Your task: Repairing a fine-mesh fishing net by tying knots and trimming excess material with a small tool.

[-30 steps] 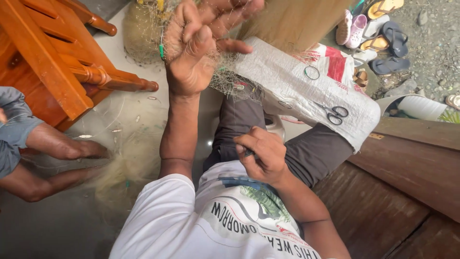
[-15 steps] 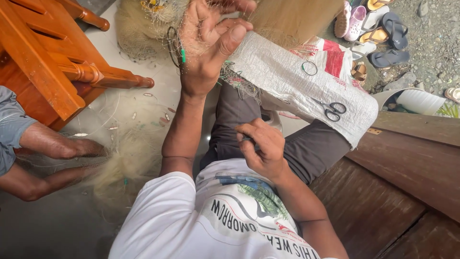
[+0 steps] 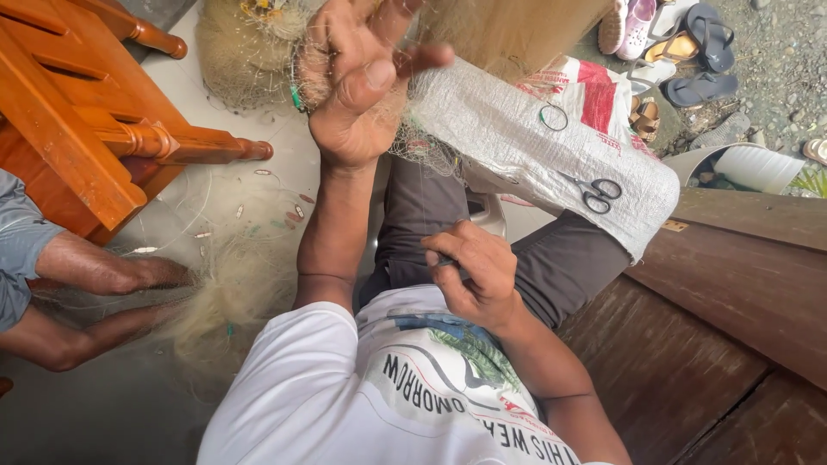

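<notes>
Pale monofilament fishing net [image 3: 258, 52] is bunched at the far side and hangs up against the raised left hand [image 3: 357, 95], fingers spread apart with mesh snagged across them. Right hand [image 3: 474, 271] sits low and near, by the lap, fingers curled together on something small I can't make out. Net lies far and left of it, so the left hand is nearer; scissors [image 3: 594, 191] rest on the white woven sack [image 3: 517, 138], right.

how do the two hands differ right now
The left hand is raised high with fingers spread, tangled in fine fishing net; the right hand sits low by the belly, fingers curled shut on something small I cannot make out. The left shows its palm side, the right its back. Both are bare.
</notes>
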